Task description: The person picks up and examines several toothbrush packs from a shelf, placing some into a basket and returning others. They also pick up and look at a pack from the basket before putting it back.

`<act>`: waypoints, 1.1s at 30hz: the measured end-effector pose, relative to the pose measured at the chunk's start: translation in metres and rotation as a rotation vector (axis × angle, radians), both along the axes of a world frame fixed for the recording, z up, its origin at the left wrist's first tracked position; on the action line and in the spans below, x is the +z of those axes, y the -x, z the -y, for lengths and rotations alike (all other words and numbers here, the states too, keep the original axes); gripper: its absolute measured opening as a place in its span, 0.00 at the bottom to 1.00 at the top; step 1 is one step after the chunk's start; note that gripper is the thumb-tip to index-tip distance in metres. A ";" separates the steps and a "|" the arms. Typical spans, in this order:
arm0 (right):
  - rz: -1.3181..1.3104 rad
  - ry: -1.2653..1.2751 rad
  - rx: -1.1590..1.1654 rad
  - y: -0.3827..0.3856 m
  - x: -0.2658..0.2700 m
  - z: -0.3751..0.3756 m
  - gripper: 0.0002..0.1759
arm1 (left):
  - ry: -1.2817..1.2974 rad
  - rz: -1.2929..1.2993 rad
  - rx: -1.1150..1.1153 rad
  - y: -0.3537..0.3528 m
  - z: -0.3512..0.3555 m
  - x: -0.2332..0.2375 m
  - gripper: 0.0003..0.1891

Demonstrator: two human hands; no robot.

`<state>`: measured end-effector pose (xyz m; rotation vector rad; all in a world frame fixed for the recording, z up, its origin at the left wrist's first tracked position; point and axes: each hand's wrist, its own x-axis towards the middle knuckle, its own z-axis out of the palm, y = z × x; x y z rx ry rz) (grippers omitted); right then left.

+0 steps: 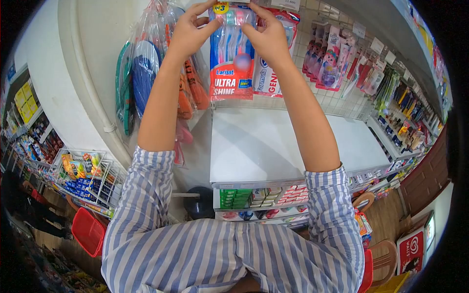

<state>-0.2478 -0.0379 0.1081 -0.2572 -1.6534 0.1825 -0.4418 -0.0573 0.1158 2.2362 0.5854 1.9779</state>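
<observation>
At the top of the view a Larisst Ultra Shine toothbrush pack (231, 73) hangs upright in front of the wall rack. My left hand (193, 30) grips its upper left edge, with the thumb on the front. On the upper right edge, my right hand (267, 36) pinches the pack in the same way. Several toothbrushes show through the clear plastic. Just behind my right hand hangs a Formula toothbrush pack (267, 80), partly covered by my hand and forearm. Above the view's upper edge, the top of the held pack is cut off.
Below is a white shelf (244, 156), with toothpaste boxes (235, 198) underneath. Bagged sandals (146, 68) hang left, beside a wall pipe (93, 83). Children's toothbrush packs (330, 58) hang right. A wire snack rack (90, 180) and a red basket (89, 232) stand lower left.
</observation>
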 end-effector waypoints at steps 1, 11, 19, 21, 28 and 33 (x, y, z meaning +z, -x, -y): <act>0.034 -0.034 -0.083 -0.002 0.000 0.003 0.32 | -0.007 -0.007 -0.030 0.000 -0.001 -0.001 0.28; 0.095 -0.157 -0.422 0.002 -0.014 -0.029 0.34 | 0.002 -0.031 -0.052 0.004 -0.026 -0.013 0.29; 0.122 -0.092 -0.254 0.021 -0.068 -0.014 0.40 | -0.040 0.044 0.161 -0.007 -0.018 -0.072 0.33; 0.152 -0.144 -0.286 0.025 -0.079 -0.015 0.41 | 0.066 0.078 0.114 -0.010 -0.016 -0.089 0.33; 0.103 -0.048 -0.303 0.045 -0.091 -0.044 0.43 | 0.070 0.083 0.218 -0.016 -0.036 -0.096 0.34; 0.085 0.121 -0.318 0.055 -0.084 -0.064 0.44 | 0.078 0.083 0.157 -0.010 -0.076 -0.094 0.36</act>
